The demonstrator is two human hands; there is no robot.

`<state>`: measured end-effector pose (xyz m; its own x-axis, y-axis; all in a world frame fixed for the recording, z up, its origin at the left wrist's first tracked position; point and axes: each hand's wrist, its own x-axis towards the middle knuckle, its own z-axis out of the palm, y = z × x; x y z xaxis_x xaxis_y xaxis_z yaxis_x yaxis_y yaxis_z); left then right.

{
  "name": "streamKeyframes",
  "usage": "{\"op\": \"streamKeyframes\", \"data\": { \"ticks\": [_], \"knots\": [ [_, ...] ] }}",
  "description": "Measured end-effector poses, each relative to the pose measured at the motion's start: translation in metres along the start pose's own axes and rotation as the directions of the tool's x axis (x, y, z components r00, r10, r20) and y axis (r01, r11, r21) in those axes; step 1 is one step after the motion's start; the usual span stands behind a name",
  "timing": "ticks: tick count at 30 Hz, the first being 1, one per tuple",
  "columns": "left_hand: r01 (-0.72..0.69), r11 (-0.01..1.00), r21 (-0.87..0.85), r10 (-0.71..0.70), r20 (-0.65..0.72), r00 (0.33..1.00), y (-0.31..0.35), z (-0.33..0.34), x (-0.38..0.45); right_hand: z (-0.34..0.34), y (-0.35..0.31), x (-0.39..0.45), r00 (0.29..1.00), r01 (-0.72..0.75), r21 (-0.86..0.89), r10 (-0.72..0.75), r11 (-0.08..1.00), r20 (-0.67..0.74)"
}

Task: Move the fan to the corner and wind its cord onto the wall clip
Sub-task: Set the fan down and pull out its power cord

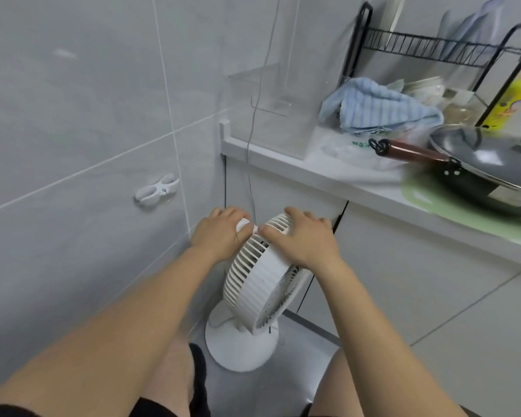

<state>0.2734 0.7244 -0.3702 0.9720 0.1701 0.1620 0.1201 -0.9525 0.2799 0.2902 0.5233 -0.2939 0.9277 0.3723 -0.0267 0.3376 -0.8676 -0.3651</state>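
One white fan (260, 284) stands on the floor in the corner, its round base (238, 346) down between the tiled wall and the cabinet fronts, its grille head tipped back. Two bare hands are on it. The left hand (220, 231) curls its fingers around a small white knob-like part at the back of the fan head; the right hand (304, 236) lies over the top rim of the grille, fingers spread and bent over the edge, thumb pressing on the ribs. One thin pale cord (251, 145) hangs down past the edge of the counter (328, 173) to just behind the fan. One white wall clip (157, 191) sits on the tiles to the left, with nothing wound on it, apart from both hands. On the counter I count one dark pan (487, 164) with a reddish handle, one blue striped cloth (379, 106), one yellow bottle (515, 99) and one black wire rack (439, 46).
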Motion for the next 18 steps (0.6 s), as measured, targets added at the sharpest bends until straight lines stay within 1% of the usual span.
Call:
{"op": "streamKeyframes", "data": {
  "ticks": [4, 6, 8, 9, 11, 13, 14, 18],
  "knots": [
    [0.05, 0.998, 0.047, -0.05, -0.001, 0.999, 0.002, -0.001, 0.004, -0.007, 0.003, 0.013, 0.998, 0.054, 0.013, -0.054, 0.998, 0.011],
    [0.037, 0.995, 0.089, -0.037, 0.002, 0.999, 0.004, -0.003, 0.012, -0.013, 0.004, 0.019, 0.997, 0.073, 0.016, -0.073, 0.997, 0.023],
    [0.002, 0.995, 0.103, 0.002, -0.031, 1.0, 0.001, -0.001, 0.02, -0.018, 0.01, 0.029, 0.994, 0.106, 0.024, -0.107, 0.994, 0.03],
    [-0.029, 0.996, 0.083, 0.034, -0.061, 0.998, -0.003, 0.003, 0.026, -0.019, 0.014, 0.036, 0.991, 0.123, 0.036, -0.124, 0.992, 0.039],
    [-0.106, 0.993, -0.044, 0.099, -0.127, 0.987, -0.011, 0.013, 0.036, -0.019, 0.023, 0.047, 0.988, 0.147, 0.07, -0.15, 0.987, 0.037],
    [-0.141, 0.97, -0.197, 0.111, -0.158, 0.981, -0.021, 0.023, 0.053, -0.015, 0.032, 0.065, 0.985, 0.168, 0.09, -0.171, 0.982, 0.022],
    [-0.152, 0.96, -0.234, 0.113, -0.169, 0.979, -0.023, 0.024, 0.056, -0.015, 0.035, 0.069, 0.983, 0.183, 0.091, -0.185, 0.979, 0.009],
    [-0.119, 0.958, -0.26, 0.073, -0.181, 0.981, -0.029, 0.031, 0.073, -0.015, 0.042, 0.102, 0.973, 0.224, 0.1, -0.229, 0.97, 0.04]
  ]
}}
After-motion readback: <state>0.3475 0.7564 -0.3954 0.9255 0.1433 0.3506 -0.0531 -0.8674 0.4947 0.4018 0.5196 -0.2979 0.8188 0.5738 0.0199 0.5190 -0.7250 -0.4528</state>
